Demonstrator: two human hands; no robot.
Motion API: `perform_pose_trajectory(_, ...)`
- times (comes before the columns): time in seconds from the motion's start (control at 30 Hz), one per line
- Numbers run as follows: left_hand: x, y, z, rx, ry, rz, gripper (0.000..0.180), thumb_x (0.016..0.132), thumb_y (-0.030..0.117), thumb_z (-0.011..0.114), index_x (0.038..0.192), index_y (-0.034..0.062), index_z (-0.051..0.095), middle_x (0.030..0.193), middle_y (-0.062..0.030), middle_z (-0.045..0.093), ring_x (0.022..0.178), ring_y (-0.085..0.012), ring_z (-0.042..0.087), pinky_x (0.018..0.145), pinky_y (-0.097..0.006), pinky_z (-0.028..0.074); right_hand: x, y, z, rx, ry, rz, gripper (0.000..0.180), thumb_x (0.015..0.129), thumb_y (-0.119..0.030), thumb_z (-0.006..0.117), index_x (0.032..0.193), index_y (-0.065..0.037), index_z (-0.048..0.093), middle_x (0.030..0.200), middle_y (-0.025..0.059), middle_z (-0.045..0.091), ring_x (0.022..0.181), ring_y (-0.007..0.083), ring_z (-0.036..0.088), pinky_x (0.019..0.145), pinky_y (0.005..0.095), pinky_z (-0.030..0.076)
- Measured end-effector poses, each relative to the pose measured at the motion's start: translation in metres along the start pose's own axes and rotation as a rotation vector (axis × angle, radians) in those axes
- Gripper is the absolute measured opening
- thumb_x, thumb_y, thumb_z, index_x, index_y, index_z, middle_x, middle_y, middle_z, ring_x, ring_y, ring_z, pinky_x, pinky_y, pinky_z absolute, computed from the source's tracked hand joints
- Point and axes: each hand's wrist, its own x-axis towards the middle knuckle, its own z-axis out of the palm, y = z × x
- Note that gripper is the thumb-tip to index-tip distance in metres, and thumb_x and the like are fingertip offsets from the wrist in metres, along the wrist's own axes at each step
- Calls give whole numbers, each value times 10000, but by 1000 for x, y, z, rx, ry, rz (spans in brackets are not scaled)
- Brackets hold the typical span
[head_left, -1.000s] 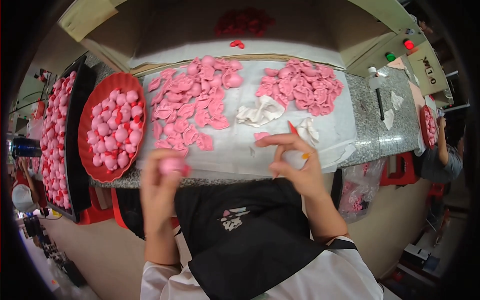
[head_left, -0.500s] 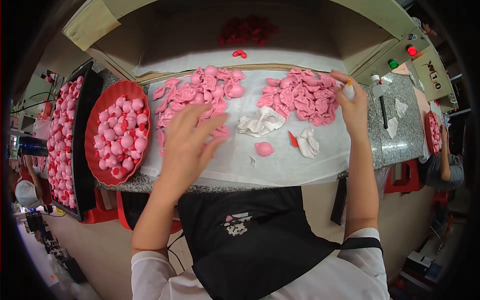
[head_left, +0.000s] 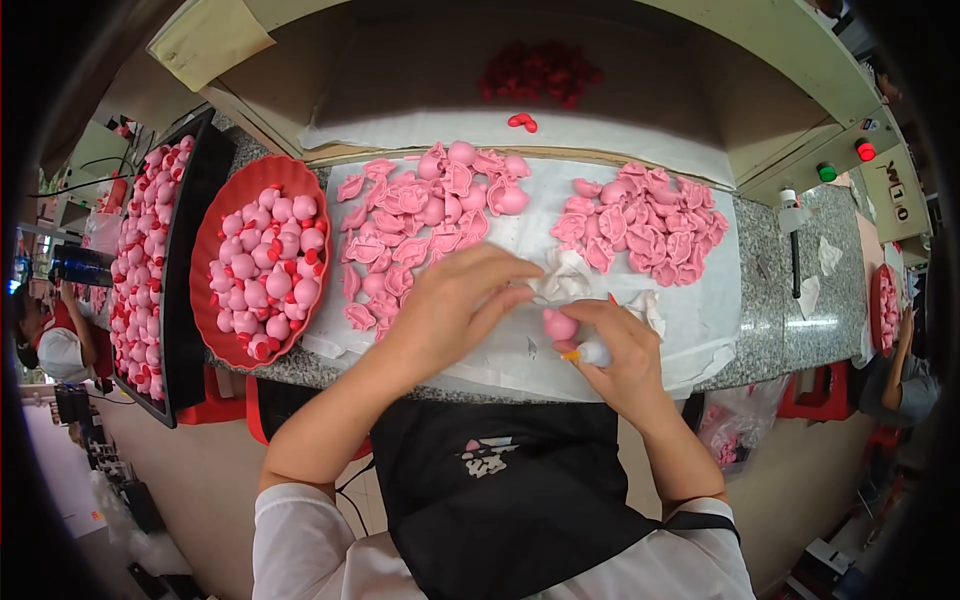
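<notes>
Here, a small pink rounded piece [head_left: 559, 324] is gripped between the fingertips of the right hand [head_left: 620, 355], just above the near edge of the worktop [head_left: 790, 330]. A small white bottle with an orange tip [head_left: 590, 352] is also clasped in that same hand, lower in the palm. The left hand [head_left: 450, 305] is brought in from the left with its fingers bent and gathered, the fingertips reaching toward the pink piece; whether anything is pinched between them cannot be told. Just behind the hands, a crumpled white cloth [head_left: 565, 280] is seen lying on the white sheet [head_left: 700, 330] that covers the worktop. On that sheet two heaps of flat pink shell parts are spread: a left heap [head_left: 420, 225] and a right heap [head_left: 640, 222], well apart from each other. To the left, a red round tray [head_left: 215, 235] is filled with finished pink figures [head_left: 265, 270], and beside it a black tray [head_left: 190, 170] is loaded with more of them. Farther back, a pile of dark red parts [head_left: 540, 72] is seen.
</notes>
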Motion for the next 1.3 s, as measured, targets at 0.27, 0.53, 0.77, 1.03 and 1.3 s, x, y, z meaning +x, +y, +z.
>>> perform_pose_trajectory(0.27,-22,12,38,-947,104,-344,355,708,38,585,1046,24,475,946,-72,529,771,-136,533,696,-260,443,18,-20,7,280,88,-26,330,600,53,612,910,-18,523,830,89,554,594,139,513,539,230,409)
perform_pose_trajectory(0.53,-43,-4,29,-1530,360,-461,377,740,-4,530,1103,15,431,981,-57,526,818,-117,518,697,-243,419,130,19,-9,270,81,266,185,708,-94,567,879,-24,561,828,74,572,616,122,518,609,234,415)
perform_pose_trajectory(0.77,-48,-1,22,-1699,489,-575,328,770,9,501,1092,11,440,1023,-61,485,835,-111,501,762,-280,429,183,73,26,-481,74,-45,228,667,-152,620,832,-11,551,821,159,557,748,316,536,638,353,419)
perform_pose_trajectory(1.03,-59,-2,29,-1461,556,-479,334,763,21,512,1088,4,436,1126,-81,451,932,-144,495,792,-320,428,78,-18,12,428,109,131,251,583,16,667,731,-16,467,678,39,502,627,126,476,627,250,403)
perform_pose_trajectory(1.3,-63,23,45,-1301,610,-414,368,733,-34,543,1086,-29,438,980,-83,503,886,-136,511,768,-233,409,6,-45,43,539,285,183,207,626,44,643,749,-18,488,806,89,521,690,117,488,620,210,392)
